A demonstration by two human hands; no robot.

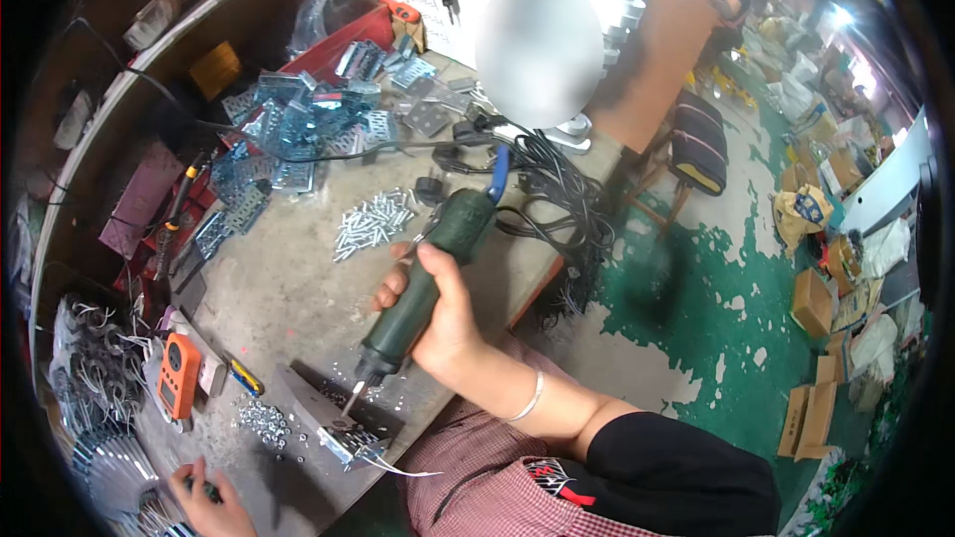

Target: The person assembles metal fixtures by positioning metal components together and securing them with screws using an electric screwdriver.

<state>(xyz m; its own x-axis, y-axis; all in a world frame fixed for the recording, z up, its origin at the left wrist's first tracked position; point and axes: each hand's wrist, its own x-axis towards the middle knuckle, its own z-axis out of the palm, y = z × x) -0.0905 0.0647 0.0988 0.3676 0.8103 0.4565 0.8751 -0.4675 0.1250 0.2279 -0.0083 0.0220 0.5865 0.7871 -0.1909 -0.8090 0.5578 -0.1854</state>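
Fingers of the left hand (209,507) curl around something small and dark at the near edge of the table (288,278); what it holds is too small to tell. Just past it lies a small pile of nuts (264,425), and next to that a metal bracket (343,438) with thin wires sticking out.

The right hand (438,323) is the one nearer to the bracket. It is shut tight around a green power screwdriver (423,283). The tool is long and leans: its tip points down and toward the person, right onto the bracket, while its back end points up and away, where a black cord leaves it. The wrist is bent (a thin bangle sits on it), and the forearm comes in from the lower right.

Left of the bracket sits an orange meter (179,375). Farther off lies a heap of screws (373,222), then a big pile of shiny plates (288,134) at the far side.
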